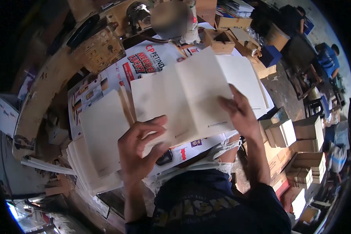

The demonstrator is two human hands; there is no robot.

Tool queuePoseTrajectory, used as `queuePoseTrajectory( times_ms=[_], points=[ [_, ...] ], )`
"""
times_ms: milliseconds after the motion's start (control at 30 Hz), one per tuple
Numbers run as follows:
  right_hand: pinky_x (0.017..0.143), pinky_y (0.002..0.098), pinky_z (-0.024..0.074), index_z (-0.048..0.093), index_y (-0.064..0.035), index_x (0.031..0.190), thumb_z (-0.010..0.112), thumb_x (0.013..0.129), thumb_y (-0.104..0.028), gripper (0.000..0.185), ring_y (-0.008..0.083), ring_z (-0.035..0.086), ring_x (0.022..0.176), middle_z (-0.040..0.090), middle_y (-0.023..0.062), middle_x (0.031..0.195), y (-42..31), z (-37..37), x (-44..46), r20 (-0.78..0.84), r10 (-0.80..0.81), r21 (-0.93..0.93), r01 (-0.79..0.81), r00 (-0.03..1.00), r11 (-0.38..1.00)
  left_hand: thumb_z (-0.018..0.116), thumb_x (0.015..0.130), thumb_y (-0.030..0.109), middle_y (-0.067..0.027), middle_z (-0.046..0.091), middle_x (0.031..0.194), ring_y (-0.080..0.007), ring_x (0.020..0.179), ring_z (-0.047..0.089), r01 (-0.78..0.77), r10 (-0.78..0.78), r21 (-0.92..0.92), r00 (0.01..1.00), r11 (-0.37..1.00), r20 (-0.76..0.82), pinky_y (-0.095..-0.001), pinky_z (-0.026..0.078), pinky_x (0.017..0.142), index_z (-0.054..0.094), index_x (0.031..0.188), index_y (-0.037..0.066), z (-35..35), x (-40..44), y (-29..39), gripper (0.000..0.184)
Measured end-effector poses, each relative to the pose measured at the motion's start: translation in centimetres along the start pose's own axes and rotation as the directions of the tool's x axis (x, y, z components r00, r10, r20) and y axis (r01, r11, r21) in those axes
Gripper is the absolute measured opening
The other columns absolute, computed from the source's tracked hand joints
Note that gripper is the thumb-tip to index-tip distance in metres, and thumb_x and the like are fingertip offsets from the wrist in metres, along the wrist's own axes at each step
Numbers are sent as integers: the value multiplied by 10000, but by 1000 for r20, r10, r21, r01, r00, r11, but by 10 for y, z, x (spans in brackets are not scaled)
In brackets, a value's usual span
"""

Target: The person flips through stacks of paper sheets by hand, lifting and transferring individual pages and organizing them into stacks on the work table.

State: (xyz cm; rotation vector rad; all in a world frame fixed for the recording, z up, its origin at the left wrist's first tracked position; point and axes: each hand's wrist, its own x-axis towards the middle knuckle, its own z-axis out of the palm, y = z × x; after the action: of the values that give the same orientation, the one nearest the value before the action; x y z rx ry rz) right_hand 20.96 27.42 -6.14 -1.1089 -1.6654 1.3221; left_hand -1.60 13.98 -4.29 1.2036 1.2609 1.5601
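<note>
A large cream paper sheet [179, 93] with a fold down its middle is spread out in front of me, small print along its lower edge. My right hand [240, 111] grips the sheet's right edge, fingers at the margin and thumb over the face. At the lower left corner, my left hand [142, 146] has its fingers bent and its thumb held apart, with nothing visible between them. Left of the sheet lies a stack of similar cream sheets [103, 134]. Another pile of white sheets [241, 78] lies partly under the right side.
A printed banner [117, 78] covers the worktable. Beyond it are a wooden block [97, 48], a small wooden box [220, 42] and a blue box [270, 55]. Stacked paper blocks [280, 132] stand on the right. Two people [327, 60] are at the far right.
</note>
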Motion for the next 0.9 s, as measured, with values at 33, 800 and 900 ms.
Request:
queuePoseTrajectory(
  times_ms=[33,800,900],
  points=[
    [958,300,420,319,99,1363,536,923,-107,532,223,571,1090,580,205,1173,19,8,2,-51,-15,13,16,999,1000,751,709,23,-193,627,1119,-255,1072,605,-54,56,193,998,980,0,-365,479,940,599,954,-29,-11,-4,8,292],
    [819,287,493,555,20,1192,592,867,-50,334,158,612,923,640,93,1022,3,52,6,147,32,379,-86,989,922,598,869,8,-29,569,767,-98,740,596,159,40,414,901,896,-432,-238,516,639,576,896,-20,-123,-73,21,45],
    [893,310,473,448,15,1318,558,884,-50,452,206,600,1017,627,126,1086,-4,75,-6,12,46,331,-47,999,943,522,895,25,-74,600,830,-128,814,609,-71,249,277,683,958,-686,-253,512,704,582,954,-37,-140,-94,5,104]
  ],
)
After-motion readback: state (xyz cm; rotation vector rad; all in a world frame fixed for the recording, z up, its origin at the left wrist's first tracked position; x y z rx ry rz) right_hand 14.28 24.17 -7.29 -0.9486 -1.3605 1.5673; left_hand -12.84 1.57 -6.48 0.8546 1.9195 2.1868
